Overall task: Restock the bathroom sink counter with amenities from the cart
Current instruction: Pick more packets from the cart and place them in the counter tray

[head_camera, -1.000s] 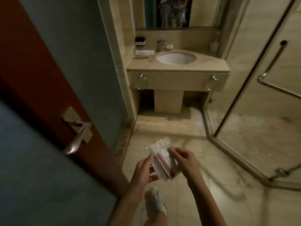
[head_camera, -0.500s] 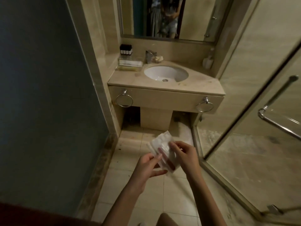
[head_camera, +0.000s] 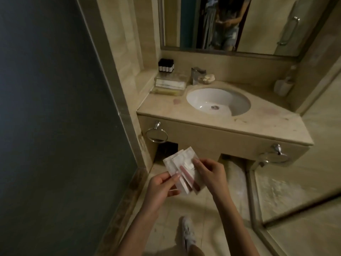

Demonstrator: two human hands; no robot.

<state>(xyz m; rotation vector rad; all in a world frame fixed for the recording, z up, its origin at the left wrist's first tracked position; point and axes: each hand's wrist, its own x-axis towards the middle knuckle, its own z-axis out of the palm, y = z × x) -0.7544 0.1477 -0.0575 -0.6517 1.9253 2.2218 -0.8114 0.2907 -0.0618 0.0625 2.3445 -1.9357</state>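
Open counter (head_camera: 162, 109) front either side of basin (head_camera: 217, 102), tray (head_camera: 168, 85), bottles (head_camera: 166, 65), faucet (head_camera: 197, 74) crowding back-left corner; shower glass (head_camera: 304, 182) close right

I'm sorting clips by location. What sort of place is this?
Probably a hotel bathroom: a sink basin in a stone counter under a mirror, a glass shower door, and a clear tray of packaged amenities.
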